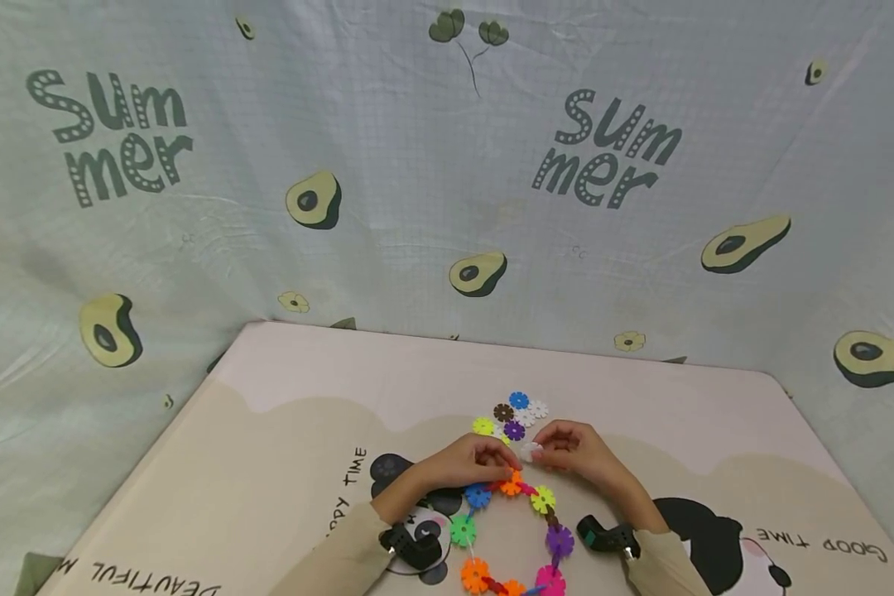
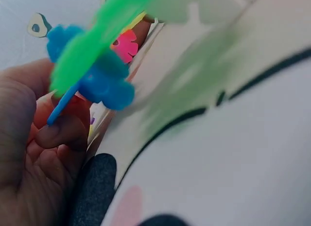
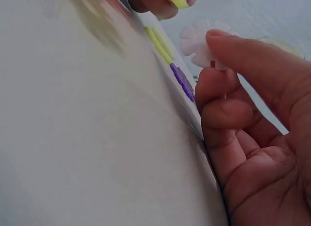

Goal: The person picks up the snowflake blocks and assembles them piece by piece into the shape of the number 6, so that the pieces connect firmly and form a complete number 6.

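Apparently, the ring of discs (image 1: 463, 531) was linked all round, its far edge pinched by the left hand (image 1: 477, 460); by the right hand (image 1: 577, 451), just beside, a white disc (image 3: 194, 43) was gripped, unjoined, and loose discs (image 1: 502, 412) were left beyond both hands.

My head view cuts the ring (image 1: 559, 541) off at the bottom edge, and the left hand (image 1: 471, 461) covers a bit of its top. I get the green piece (image 2: 92, 51) only as a blur, while the right hand (image 1: 581, 451) hides part of the white disc (image 3: 196, 43).
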Demonstrator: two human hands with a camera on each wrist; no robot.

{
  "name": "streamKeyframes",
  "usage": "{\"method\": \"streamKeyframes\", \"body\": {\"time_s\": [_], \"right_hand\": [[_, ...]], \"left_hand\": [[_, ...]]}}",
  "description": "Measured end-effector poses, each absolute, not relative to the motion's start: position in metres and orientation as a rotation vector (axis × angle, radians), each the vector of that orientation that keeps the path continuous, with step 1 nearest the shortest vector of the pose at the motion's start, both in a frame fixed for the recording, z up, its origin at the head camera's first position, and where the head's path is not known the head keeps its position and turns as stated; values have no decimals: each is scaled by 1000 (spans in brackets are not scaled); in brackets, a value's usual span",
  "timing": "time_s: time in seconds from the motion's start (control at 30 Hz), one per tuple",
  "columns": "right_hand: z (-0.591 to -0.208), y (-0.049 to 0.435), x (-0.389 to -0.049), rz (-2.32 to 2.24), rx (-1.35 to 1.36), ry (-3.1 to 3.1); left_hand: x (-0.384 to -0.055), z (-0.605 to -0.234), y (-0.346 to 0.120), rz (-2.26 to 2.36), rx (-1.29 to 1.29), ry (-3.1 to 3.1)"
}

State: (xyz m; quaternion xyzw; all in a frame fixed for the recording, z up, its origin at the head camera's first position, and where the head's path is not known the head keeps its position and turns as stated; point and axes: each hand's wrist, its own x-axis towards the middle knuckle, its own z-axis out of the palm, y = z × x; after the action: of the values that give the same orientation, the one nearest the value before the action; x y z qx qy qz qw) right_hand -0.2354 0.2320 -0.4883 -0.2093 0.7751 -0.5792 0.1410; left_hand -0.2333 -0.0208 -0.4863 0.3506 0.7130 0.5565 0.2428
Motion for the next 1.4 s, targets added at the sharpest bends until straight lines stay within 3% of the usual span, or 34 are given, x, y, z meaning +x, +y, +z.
{"method": "streamKeyframes", "body": {"time_s": [0.9,1.4], "right_hand": [[-491,237,-233,-1723,-672,2093],[-493,237,-236,-1769,-925,1956]], "left_hand": [[-242,-483,-28,1247,990,1960],[-238,-483,-24,1338,986,1991]]}}
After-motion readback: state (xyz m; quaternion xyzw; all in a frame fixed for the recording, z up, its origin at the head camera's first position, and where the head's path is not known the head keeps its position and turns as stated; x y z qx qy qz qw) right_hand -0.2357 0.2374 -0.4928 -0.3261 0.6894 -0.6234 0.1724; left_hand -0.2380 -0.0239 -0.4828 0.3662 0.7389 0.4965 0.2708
